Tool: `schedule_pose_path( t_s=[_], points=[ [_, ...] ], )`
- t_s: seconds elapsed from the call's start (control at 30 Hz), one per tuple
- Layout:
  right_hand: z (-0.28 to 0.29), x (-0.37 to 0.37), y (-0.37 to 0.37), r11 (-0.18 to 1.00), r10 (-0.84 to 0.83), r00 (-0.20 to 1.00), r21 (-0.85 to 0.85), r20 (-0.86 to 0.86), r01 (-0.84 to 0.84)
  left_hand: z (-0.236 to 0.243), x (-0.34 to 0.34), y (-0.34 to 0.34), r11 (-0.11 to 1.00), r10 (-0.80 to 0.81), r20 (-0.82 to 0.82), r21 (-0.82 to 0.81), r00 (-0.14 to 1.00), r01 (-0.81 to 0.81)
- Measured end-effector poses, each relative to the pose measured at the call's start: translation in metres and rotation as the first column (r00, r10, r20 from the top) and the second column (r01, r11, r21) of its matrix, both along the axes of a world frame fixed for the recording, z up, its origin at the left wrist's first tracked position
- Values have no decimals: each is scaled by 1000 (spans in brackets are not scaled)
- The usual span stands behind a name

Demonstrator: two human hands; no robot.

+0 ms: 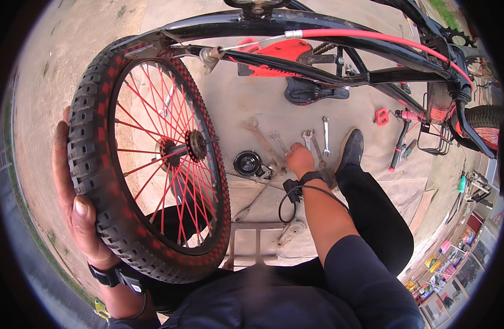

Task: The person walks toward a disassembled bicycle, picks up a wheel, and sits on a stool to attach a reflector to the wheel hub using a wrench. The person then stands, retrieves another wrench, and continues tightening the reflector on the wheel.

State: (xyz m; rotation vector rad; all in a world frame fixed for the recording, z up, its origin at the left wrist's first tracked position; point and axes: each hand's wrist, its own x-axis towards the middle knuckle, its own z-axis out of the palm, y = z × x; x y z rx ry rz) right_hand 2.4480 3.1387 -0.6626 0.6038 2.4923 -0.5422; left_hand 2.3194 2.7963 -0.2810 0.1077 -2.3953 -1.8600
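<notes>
My left hand [74, 211] grips the outer edge of a bicycle wheel [93, 181] with a black, knobbly, red-patterned tyre and red spokes. Its thumb presses on the tread. The wheel stands upright below the black bicycle frame [224, 27], and a sprocket [195, 146] shows at its hub. My right hand [301, 159] reaches down to the ground among several wrenches, its fingers closed; what they hold is hidden. A large rusty wrench [263, 143] lies left of it, a shiny wrench [326, 134] to its right. A round black brake part [249, 164] lies nearby.
The red-and-black saddle [316, 92] and a red pedal [381, 117] are beyond the tools. My shoe [351, 151] is right of the wrenches. A metal stand [257, 226] is close to my body. Shelves of goods [441, 268] line the far right.
</notes>
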Motion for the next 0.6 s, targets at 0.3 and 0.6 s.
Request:
schedule_pose_path(
  t_s=[0.3,0.6],
  points=[
    [-2,-16,-10,975,217,976,44,16,-217,-2,0,3,1000,17,-23,26,1000,-16],
    [11,-32,-17,974,225,973,-33,53,-223,-2,-3,-4,1000,3,-33,10,999,-3]
  ],
)
